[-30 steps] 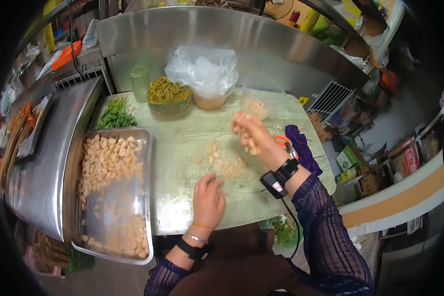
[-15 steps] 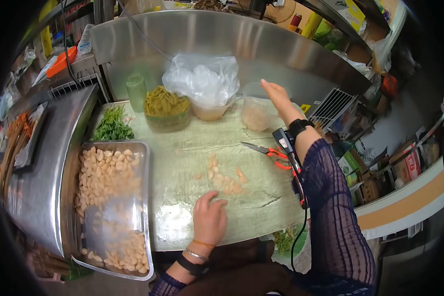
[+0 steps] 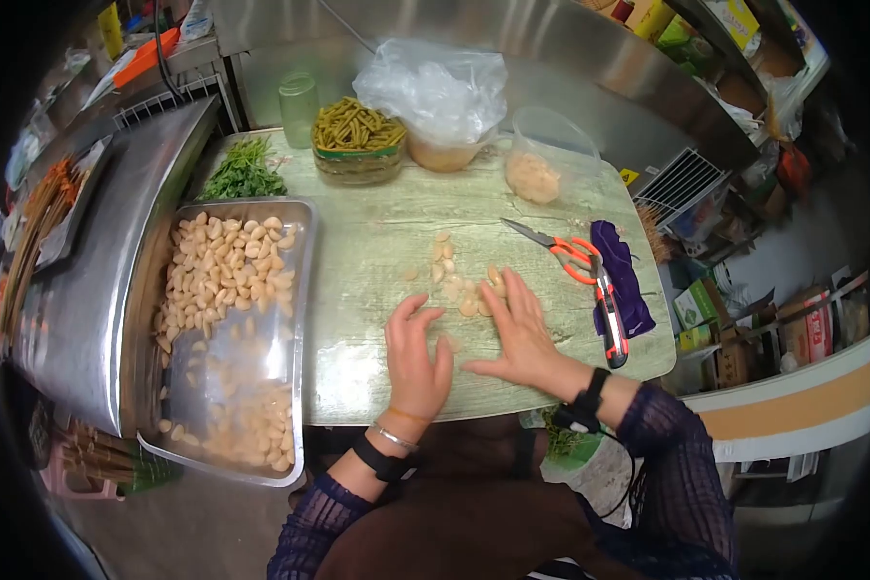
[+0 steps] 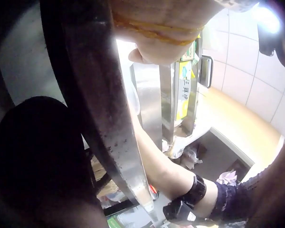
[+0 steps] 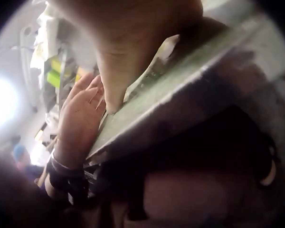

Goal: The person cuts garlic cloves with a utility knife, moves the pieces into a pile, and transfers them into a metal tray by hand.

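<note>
In the head view a small scatter of peeled garlic cloves (image 3: 446,271) lies mid-table. My right hand (image 3: 525,338) reaches to it from the right, fingers extended with the tips at the nearest cloves and the thumb spread toward the left hand. My left hand (image 3: 418,362) is by the table's front edge, its fingers loosely bent with nothing in them. On the left is a metal tray (image 3: 306,309) with many more garlic cloves (image 3: 224,266). The right wrist view shows the right thumb (image 5: 113,97) close to the tabletop. A clear plastic tub (image 3: 575,155) holds pale pieces (image 3: 532,177).
Orange-handled scissors (image 3: 578,259), a red-and-black cutter (image 3: 610,314) and purple cloth (image 3: 630,280) lie right. Along the back stand a green glass (image 3: 299,111), a container of green beans (image 3: 360,145) and a bagged tub (image 3: 443,153). Green herbs (image 3: 245,170) lie behind the tray.
My right hand held garlic cloves a second ago, then was raised open over the clear tub. Now it is down beside the cloves on the table. The left hand has hardly moved.
</note>
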